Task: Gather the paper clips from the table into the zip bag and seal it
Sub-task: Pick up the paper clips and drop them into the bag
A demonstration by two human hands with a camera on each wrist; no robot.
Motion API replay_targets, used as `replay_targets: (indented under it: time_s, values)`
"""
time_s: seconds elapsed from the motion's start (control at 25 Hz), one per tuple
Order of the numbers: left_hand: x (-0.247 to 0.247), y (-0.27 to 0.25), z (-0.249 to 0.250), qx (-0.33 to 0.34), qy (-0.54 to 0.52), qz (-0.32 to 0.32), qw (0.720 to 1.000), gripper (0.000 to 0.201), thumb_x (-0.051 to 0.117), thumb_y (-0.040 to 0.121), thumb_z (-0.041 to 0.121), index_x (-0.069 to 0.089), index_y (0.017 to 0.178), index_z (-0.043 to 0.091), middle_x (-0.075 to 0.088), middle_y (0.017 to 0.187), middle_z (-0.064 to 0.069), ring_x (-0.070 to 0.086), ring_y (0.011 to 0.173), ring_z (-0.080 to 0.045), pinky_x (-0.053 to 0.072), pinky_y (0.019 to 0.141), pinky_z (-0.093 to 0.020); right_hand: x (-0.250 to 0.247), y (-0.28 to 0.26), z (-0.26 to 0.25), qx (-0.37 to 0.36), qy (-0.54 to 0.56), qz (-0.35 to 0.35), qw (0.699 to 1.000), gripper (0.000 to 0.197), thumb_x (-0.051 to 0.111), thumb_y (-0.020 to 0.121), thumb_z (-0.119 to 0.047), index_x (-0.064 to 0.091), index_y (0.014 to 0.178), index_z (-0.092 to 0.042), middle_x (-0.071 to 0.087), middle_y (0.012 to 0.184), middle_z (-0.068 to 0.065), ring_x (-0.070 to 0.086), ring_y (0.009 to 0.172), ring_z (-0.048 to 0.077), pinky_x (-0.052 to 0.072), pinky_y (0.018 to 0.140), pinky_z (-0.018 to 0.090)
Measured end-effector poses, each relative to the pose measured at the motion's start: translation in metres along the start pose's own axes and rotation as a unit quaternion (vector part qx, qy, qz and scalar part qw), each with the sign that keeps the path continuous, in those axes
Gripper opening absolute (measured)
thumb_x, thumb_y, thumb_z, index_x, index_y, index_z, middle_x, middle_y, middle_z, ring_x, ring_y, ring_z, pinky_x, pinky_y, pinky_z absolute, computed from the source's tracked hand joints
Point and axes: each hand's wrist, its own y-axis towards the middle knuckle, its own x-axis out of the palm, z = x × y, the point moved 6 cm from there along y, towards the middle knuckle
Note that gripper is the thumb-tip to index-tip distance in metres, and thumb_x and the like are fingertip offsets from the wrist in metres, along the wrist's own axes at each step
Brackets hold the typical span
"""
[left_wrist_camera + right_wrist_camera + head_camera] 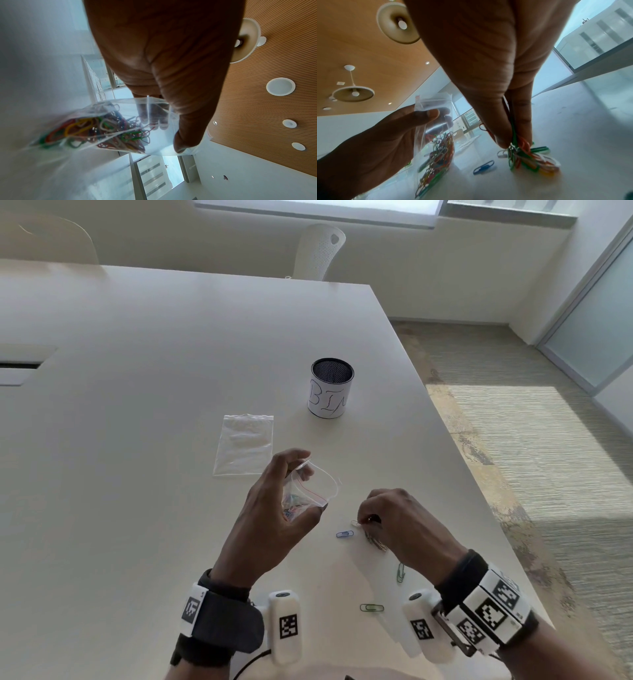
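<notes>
My left hand (274, 508) holds a small clear zip bag (308, 491) upright above the white table (154, 371), thumb and fingers pinching near its open mouth. Many coloured paper clips (106, 132) fill the bag's bottom (436, 152). My right hand (394, 518) is down at the table just right of the bag, thumb and fingertips pinching a bunch of coloured clips (530, 158). A loose blue clip (344, 533) lies between the hands, also in the right wrist view (483, 167). Two green clips (400, 572) (371, 607) lie nearer me.
A second, empty zip bag (244, 445) lies flat behind my left hand. A mesh cup labelled BIN (331, 387) stands further back. The table's right edge (479, 484) runs close beside my right hand, with carpet beyond. A white chair (318, 251) stands at the far side.
</notes>
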Motion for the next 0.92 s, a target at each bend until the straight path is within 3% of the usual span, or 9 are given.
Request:
replay_targets:
  time_s: [0.12,0.28,0.44,0.6,0.8,0.92]
  values:
    - [0.000,0.000,0.000,0.001,0.001,0.001,1.000,0.069,0.085,0.087,0.017,0.046,0.140,0.037,0.064,0.123,0.018,0.065,0.125,-0.009,0.062,0.089,-0.032,-0.009,0.003,0.007,0.008,0.048,0.013,0.999,0.005,0.080,0.089,-0.010,0.082,0.092,-0.014,0.075,0.090,-0.002,0.070,0.077,0.013,0.055,0.071,0.022]
    - [0.000,0.000,0.000,0.002,0.006,-0.004,1.000,0.069,0.084,0.088,0.018,0.045,0.142,0.035,0.062,0.124,0.021,0.063,0.129,-0.007,0.062,0.087,-0.027,-0.037,0.008,0.003,-0.004,0.192,0.087,0.977,0.008,0.085,0.084,-0.005,0.082,0.086,-0.012,0.075,0.077,-0.003,0.073,0.066,0.011,0.058,0.069,0.023]
    - [0.000,0.001,0.000,-0.001,0.016,-0.001,1.000,0.069,0.084,0.086,0.019,0.044,0.140,0.037,0.062,0.125,0.021,0.062,0.128,-0.004,0.059,0.091,-0.027,-0.068,0.012,-0.035,-0.065,0.303,0.199,0.930,0.010,0.084,0.084,0.000,0.083,0.092,-0.007,0.077,0.085,0.002,0.076,0.070,0.014,0.061,0.074,0.021]
    - [-0.001,0.001,0.003,-0.002,0.021,0.007,1.000,0.070,0.085,0.085,0.017,0.046,0.139,0.037,0.064,0.128,0.019,0.065,0.120,-0.006,0.058,0.092,-0.030,-0.059,0.026,-0.064,-0.110,0.274,0.185,0.937,0.011,0.083,0.086,-0.004,0.083,0.097,-0.009,0.077,0.089,0.001,0.076,0.077,0.013,0.064,0.076,0.033]
    - [-0.004,0.001,0.000,-0.004,0.017,0.015,1.000,0.070,0.085,0.085,0.018,0.046,0.138,0.040,0.064,0.126,0.019,0.065,0.121,-0.007,0.057,0.091,-0.023,-0.063,0.026,-0.072,-0.128,0.244,0.169,0.946,0.012,0.081,0.089,-0.008,0.083,0.101,-0.010,0.082,0.091,-0.005,0.077,0.083,0.001,0.063,0.079,0.023]
    - [-0.003,0.001,-0.003,-0.009,0.005,0.013,1.000,0.070,0.085,0.085,0.016,0.046,0.139,0.040,0.064,0.123,0.019,0.063,0.127,-0.007,0.059,0.090,-0.023,-0.077,0.023,-0.057,-0.104,0.243,0.215,0.940,0.007,0.080,0.090,-0.008,0.082,0.096,-0.011,0.079,0.085,-0.007,0.076,0.079,0.006,0.062,0.077,0.022]
